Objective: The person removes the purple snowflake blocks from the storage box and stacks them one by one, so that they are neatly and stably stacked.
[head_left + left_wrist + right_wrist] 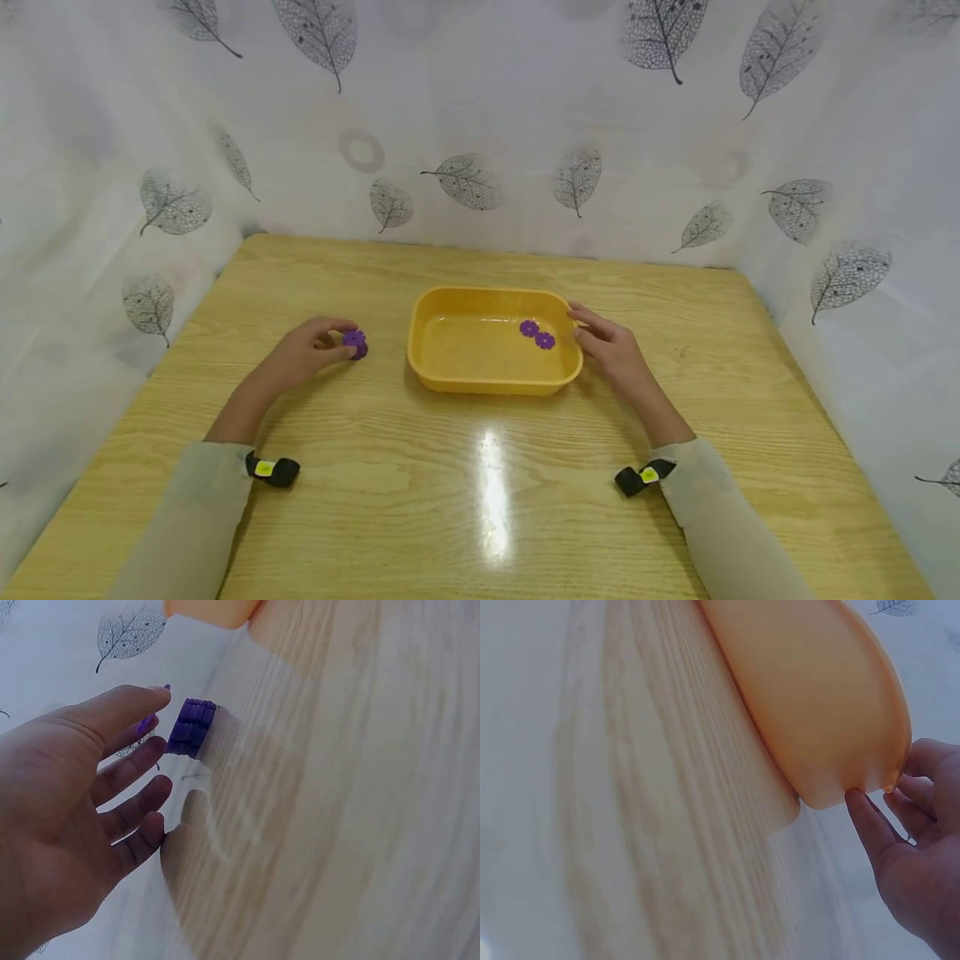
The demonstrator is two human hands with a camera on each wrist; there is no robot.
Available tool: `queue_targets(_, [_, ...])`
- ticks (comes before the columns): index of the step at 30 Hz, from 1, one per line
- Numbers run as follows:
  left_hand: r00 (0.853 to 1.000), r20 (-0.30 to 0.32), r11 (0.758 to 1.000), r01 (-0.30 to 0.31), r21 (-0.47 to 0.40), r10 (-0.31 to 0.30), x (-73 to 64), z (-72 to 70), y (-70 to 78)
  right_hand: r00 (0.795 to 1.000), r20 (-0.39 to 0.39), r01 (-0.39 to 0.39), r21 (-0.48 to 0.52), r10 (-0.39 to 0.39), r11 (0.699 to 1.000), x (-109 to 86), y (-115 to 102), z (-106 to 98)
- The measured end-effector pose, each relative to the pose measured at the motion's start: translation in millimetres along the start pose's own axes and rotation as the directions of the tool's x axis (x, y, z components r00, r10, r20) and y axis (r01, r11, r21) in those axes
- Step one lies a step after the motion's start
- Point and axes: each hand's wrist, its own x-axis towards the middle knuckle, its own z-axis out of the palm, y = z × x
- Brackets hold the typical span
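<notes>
At the left, my left hand pinches a thin purple flower-shaped disc between thumb and index finger; its other fingers are loosely bent. Close beside that disc, a short stack of purple discs stands on the table. The yellow tray sits mid-table, and two purple discs lie side by side on its floor toward the right end. My right hand holds the tray's right end. In the right wrist view its thumb presses the outer wall, while other fingers reach the rim.
The wooden table spans the lower scene, with a light reflection in front of the tray. A white leaf-print cloth hangs behind it and along both sides. Each wrist wears a black strap with a small camera.
</notes>
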Motion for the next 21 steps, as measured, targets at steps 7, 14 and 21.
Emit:
queue_targets(7, [1.000,0.013,1.000,0.016,0.006,-0.016,-1.9,-1.3,-2.1,1.000,0.007,0.001,0.009,-0.001,1.000,1.1,1.0,0.3])
queue_targets(14, [1.000,0.019,1.000,0.018,0.021,-0.019,-1.5,-0.8,-5.5,1.000,0.013,0.003,0.013,-0.003,1.000,1.5,2.9,-0.9])
queue_targets(21, [1.000,0.013,1.000,0.014,0.028,-0.014,-0.9,1.8,-5.4,1.000,0.012,0.010,0.014,-0.010,1.000,0.9,1.7,-0.5])
